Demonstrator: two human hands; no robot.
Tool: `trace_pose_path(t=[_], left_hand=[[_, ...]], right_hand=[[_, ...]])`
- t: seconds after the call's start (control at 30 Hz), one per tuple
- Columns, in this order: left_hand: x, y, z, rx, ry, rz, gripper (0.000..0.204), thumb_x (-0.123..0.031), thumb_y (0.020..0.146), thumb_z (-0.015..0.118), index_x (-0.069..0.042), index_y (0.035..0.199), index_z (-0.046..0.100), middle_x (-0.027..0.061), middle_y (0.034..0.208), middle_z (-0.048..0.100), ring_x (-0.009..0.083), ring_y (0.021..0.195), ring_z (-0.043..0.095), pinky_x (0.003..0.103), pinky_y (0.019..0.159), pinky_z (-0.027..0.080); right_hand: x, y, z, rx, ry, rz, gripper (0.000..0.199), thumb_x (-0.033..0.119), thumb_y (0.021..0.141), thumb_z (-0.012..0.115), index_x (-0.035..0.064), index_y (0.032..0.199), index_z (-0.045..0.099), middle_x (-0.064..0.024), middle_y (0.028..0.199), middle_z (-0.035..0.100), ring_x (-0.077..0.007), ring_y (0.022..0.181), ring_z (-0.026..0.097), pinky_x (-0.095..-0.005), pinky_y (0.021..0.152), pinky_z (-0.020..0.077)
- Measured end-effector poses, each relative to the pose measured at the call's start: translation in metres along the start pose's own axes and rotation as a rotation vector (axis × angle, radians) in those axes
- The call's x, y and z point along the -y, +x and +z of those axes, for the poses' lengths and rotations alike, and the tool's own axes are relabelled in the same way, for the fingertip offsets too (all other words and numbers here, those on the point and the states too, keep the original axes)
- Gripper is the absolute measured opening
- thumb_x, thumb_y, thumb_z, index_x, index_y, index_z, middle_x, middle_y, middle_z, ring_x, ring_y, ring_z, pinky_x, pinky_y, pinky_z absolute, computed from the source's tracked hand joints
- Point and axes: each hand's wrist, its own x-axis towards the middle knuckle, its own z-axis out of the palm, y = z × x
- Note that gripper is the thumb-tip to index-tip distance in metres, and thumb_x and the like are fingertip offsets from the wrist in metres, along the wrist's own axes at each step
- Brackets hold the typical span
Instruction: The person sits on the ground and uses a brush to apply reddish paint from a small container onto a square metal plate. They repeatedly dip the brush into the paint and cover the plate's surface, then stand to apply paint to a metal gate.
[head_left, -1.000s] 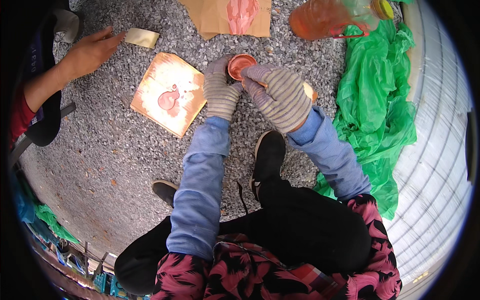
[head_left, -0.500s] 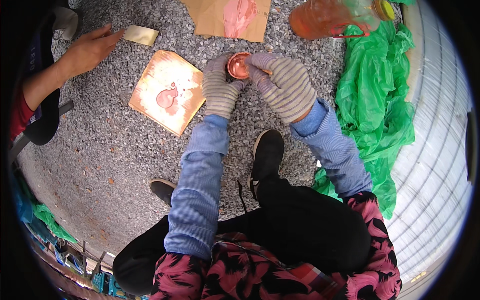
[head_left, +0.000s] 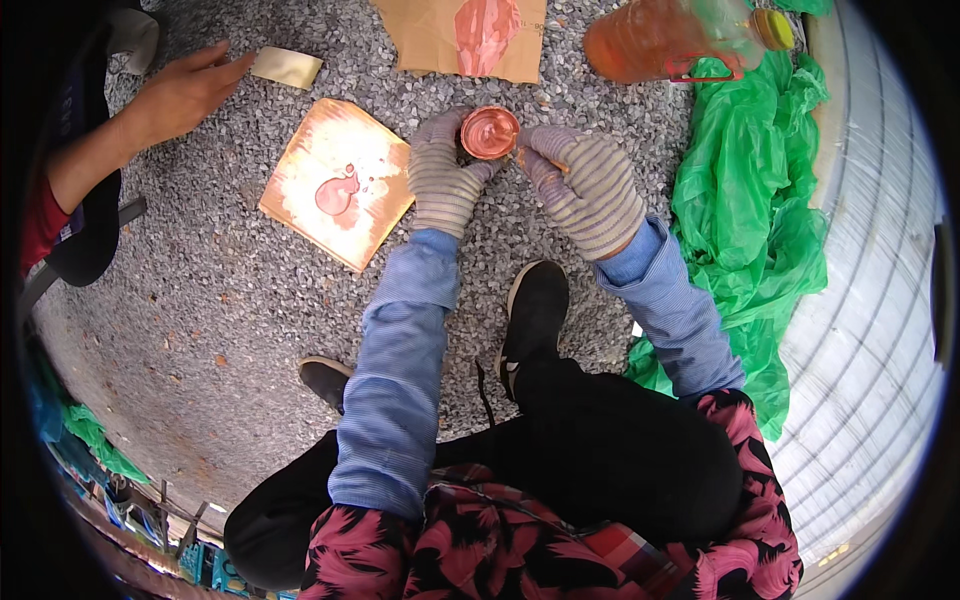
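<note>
You are mid-way through working on the small round reddish-orange disc [head_left: 489, 132], which sits up off the grey gravel ground [head_left: 200, 330] between your two gloved hands, at the far centre of the scene. Your left hand [head_left: 443, 180], in a striped knit glove, has its fingers curled together around the disc's left rim and steadies it. Your right hand [head_left: 585, 185], in a matching glove, has thumb and forefinger pinched together on something thin at the disc's right edge; it looks like a small stick or brush, but it is too small to be sure.

This reads as a coating or wiping step with the reddish stuff. The next move seems to call for a firm left-hand hold while your right hand works round the rim, with the disc kept level.

To the left, the square pale board with a red smear [head_left: 338, 195] lies flat on the gravel. Far of it lies the brown cardboard sheet with a pink patch [head_left: 462, 35], cut off at the top edge. The orange-filled clear plastic bottle with a yellow cap [head_left: 680, 38] lies on its side at far right, beside the crumpled green plastic sheet [head_left: 750, 210].

Another person's bare hand [head_left: 180, 90] reaches toward a small cream block [head_left: 286, 67] at far left, fingers together and just short of it. The underside of the disc and your palms are hidden.
</note>
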Motion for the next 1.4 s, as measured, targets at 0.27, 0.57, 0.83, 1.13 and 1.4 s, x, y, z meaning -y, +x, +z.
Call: trace_pose_path(t=[0.27, 0.57, 0.83, 1.13, 1.4], left_hand=[[0.002, 0.000, 0.002, -0.016, -0.047, -0.015, 0.061, -0.018, 0.051, 0.079, -0.007, 0.107, 0.057, 0.0117, 0.103, 0.058, 0.0297, 0.098, 0.053, 0.038, 0.088, 0.043], [0.007, 0.000, 0.004, -0.018, -0.033, -0.013, 0.062, -0.018, 0.052, 0.079, -0.008, 0.109, 0.055, 0.0121, 0.104, 0.057, 0.0301, 0.098, 0.053, 0.039, 0.087, 0.043], [0.011, 0.006, 0.006, -0.020, -0.102, -0.022, 0.063, -0.017, 0.053, 0.078, -0.008, 0.110, 0.055, 0.0122, 0.104, 0.057, 0.0299, 0.099, 0.053, 0.038, 0.088, 0.043], [0.018, 0.003, 0.006, -0.021, -0.090, -0.027, 0.067, -0.026, 0.049, 0.082, -0.008, 0.108, 0.056, 0.0123, 0.104, 0.057, 0.0299, 0.099, 0.053, 0.037, 0.087, 0.043], [0.012, -0.002, 0.004, -0.006, -0.057, 0.002, 0.064, -0.022, 0.052, 0.081, -0.008, 0.108, 0.055, 0.0111, 0.102, 0.057, 0.0292, 0.097, 0.053, 0.038, 0.087, 0.043]], right_hand=[[-0.009, -0.005, 0.004, -0.060, 0.012, -0.002, 0.020, 0.019, 0.078, 0.060, 0.0048, 0.093, 0.062, -0.0153, 0.078, 0.063, -0.0325, 0.073, 0.060, -0.0390, 0.065, 0.0487], [0.003, -0.007, 0.004, -0.084, 0.000, 0.009, 0.017, 0.021, 0.079, 0.057, 0.0040, 0.084, 0.059, -0.0149, 0.075, 0.061, -0.0333, 0.071, 0.059, -0.0401, 0.064, 0.0479], [-0.003, -0.007, 0.005, -0.089, -0.014, 0.005, 0.018, 0.020, 0.078, 0.059, 0.0045, 0.087, 0.062, -0.0139, 0.074, 0.062, -0.0320, 0.070, 0.060, -0.0399, 0.063, 0.0485], [0.005, -0.006, 0.001, 0.027, 0.024, 0.050, 0.021, 0.023, 0.078, 0.059, 0.0038, 0.087, 0.062, -0.0152, 0.078, 0.063, -0.0318, 0.074, 0.061, -0.0392, 0.067, 0.0491], [0.004, -0.009, 0.000, 0.088, -0.009, 0.083, 0.023, 0.023, 0.078, 0.059, 0.0038, 0.090, 0.062, -0.0154, 0.081, 0.064, -0.0309, 0.075, 0.062, -0.0382, 0.067, 0.0494]])
